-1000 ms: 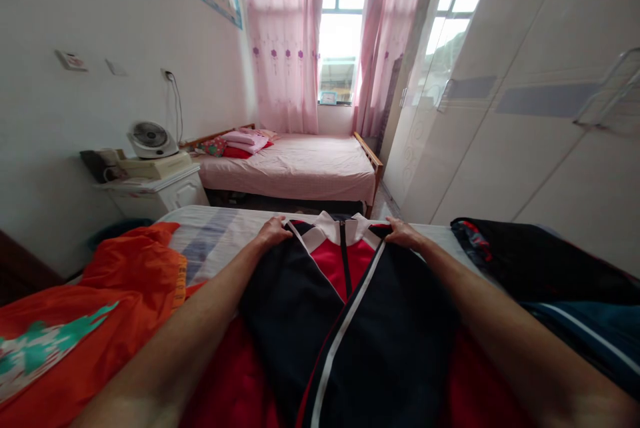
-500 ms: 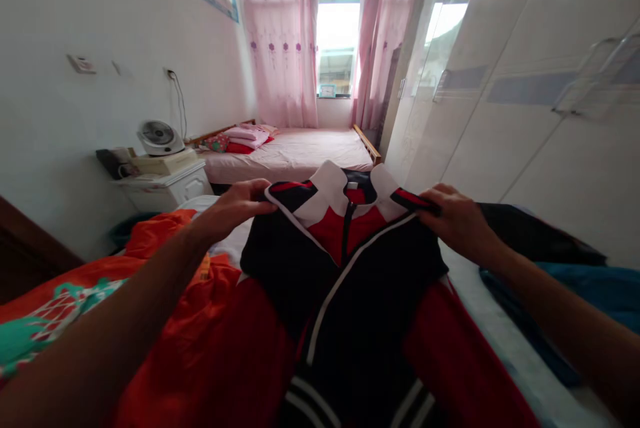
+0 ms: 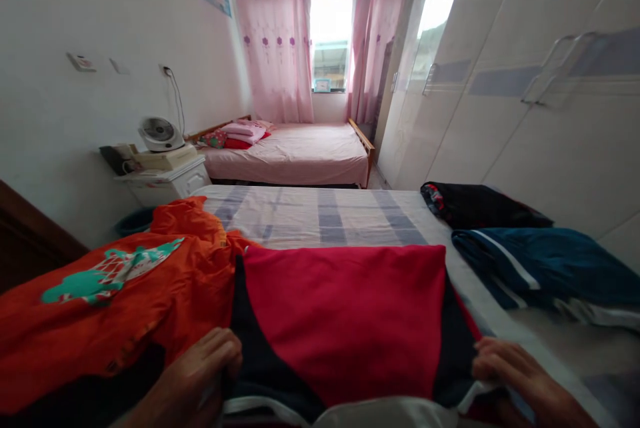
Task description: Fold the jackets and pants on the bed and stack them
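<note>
A red, black and white jacket (image 3: 345, 321) is spread over the near part of the bed, its red panel facing up and a straight folded edge at the far side. My left hand (image 3: 210, 365) grips the jacket's near left corner, fingers closed round the cloth. On the opposite side my right hand (image 3: 505, 371) is closed on the near right corner. White trim and the pale collar lie along the bottom of the view, partly cut off. An orange garment with a green and white print (image 3: 165, 281) lies just left of the jacket.
Folded teal clothing with a white stripe (image 3: 560, 265) and a folded black garment (image 3: 485, 207) lie to the right. A striped sheet (image 3: 300, 215) covers the bed. Beyond are a pink bed (image 3: 300, 151), a white cabinet (image 3: 183, 181) with a fan (image 3: 161, 133), and wardrobe doors (image 3: 525, 115).
Both hands have come down and nearer with the jacket, which was held up by its shoulders showing its zip front. It now lies lower on the bed with its red panel up.
</note>
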A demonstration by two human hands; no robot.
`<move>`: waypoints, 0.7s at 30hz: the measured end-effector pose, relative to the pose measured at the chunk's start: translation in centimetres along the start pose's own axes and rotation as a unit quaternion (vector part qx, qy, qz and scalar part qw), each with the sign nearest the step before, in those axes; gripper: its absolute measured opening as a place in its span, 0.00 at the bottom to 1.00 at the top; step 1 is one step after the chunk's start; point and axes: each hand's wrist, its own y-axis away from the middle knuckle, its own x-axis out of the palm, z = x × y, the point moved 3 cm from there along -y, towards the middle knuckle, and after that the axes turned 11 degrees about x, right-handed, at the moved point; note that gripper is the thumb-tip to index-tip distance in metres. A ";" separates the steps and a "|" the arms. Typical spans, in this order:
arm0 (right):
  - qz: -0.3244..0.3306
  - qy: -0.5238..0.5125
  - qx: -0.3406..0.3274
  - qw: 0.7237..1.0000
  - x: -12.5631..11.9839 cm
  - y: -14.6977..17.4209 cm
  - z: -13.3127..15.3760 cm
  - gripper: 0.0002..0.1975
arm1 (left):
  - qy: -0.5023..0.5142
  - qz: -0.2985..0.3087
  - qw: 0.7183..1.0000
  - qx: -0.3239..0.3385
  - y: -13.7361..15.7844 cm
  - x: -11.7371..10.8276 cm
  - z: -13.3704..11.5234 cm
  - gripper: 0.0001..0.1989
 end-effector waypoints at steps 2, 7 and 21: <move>0.050 -0.011 -0.001 0.999 -1.5 -0.6 0.3 0.16 | 0.024 0.023 0.999 -0.020 0.2 -0.7 0.1 0.09; 0.000 -0.064 0.070 0.995 -5.9 -5.3 4.7 0.18 | -0.009 -0.055 0.996 -0.077 -2.2 -2.5 0.2 0.10; 0.115 0.083 0.087 0.986 4.6 -10.3 8.6 0.30 | -0.071 -0.149 0.968 -0.192 -0.8 4.9 3.8 0.25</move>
